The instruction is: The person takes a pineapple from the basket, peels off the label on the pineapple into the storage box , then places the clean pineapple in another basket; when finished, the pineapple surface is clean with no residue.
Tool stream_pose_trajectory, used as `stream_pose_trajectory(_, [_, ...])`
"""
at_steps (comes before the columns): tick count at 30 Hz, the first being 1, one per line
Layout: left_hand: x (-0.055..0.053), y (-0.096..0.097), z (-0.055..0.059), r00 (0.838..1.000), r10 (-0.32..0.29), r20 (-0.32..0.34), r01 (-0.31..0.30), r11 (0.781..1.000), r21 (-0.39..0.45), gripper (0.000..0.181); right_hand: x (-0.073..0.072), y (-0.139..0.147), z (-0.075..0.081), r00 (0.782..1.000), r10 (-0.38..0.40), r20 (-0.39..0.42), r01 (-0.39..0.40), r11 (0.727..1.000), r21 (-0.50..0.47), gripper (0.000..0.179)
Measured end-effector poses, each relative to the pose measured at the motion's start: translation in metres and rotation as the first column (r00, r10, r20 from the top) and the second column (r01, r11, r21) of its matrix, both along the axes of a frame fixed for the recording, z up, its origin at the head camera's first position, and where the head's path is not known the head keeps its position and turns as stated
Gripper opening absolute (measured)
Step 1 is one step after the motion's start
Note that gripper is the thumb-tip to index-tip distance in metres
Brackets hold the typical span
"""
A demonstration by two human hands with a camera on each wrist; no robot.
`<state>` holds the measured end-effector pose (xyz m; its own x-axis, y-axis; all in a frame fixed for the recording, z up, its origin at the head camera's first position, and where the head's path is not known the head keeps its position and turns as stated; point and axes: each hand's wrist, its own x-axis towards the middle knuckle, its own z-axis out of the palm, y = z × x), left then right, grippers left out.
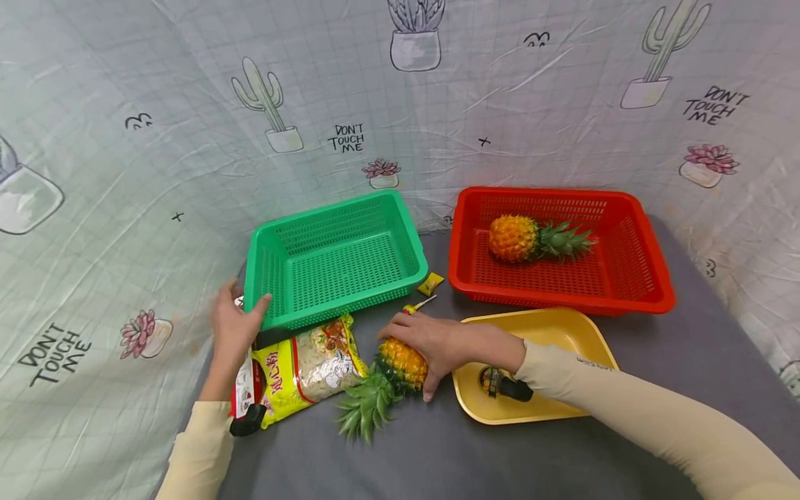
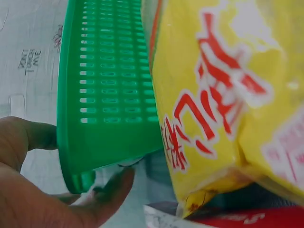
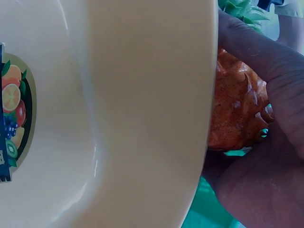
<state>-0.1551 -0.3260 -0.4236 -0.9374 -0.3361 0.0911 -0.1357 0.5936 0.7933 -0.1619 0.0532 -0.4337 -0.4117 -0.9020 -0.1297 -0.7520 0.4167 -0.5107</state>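
Note:
My left hand (image 1: 231, 325) grips the left front corner of an empty green plastic basket (image 1: 344, 298), thumb over the rim. The left wrist view shows fingers on both sides of the basket's edge (image 2: 104, 154). My right hand (image 1: 440, 342) holds a pineapple (image 1: 403, 362) by its orange body from above; its green leaves point toward the front left. In the right wrist view, part of the pineapple (image 3: 237, 107) shows between thumb and palm behind the yellow basin's wall. A yellow food packet (image 1: 306, 368) lies between the hands, before the green basket.
A red basket (image 1: 562, 300) at the back right holds another pineapple (image 1: 514, 238). The yellow basin (image 1: 469, 399) sits under my right forearm. A lollipop (image 1: 410, 308) and a small yellow packet (image 1: 430, 283) lie between the baskets. A red-and-white packet (image 1: 244, 389) is beside my left wrist.

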Motion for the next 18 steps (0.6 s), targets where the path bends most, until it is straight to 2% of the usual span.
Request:
stream_pose_trajectory(3, [-0.005,-0.003,-0.005,0.997,-0.013,0.079,0.002,0.992,0.129,0.080,0.001,-0.001,0.001,1.000,-0.010,0.008,0.010,1.000,0.010,0.114])
stream_pose_trajectory(5, [-0.007,-0.005,-0.008,0.992,-0.007,0.126,-0.014,0.986,0.164,0.078,0.001,-0.002,0.001,1.000,-0.015,0.009,0.015,1.000,0.005,0.109])
stream_pose_trajectory(8, [-0.010,-0.006,-0.014,0.987,0.006,0.159,-0.037,0.980,0.196,0.074,0.002,-0.003,0.001,1.000,-0.016,0.008,0.016,1.000,-0.010,0.103])
stream_pose_trajectory(11, [-0.012,-0.008,-0.017,0.988,0.007,0.157,-0.038,0.980,0.194,0.072,0.002,-0.003,0.000,1.000,-0.015,0.000,0.015,1.000,-0.025,0.099])
stream_pose_trajectory(18, [-0.016,-0.007,-0.020,0.991,-0.051,0.120,0.022,0.974,0.226,0.071,0.002,-0.002,-0.002,0.999,-0.022,-0.029,0.021,0.999,-0.030,0.098])
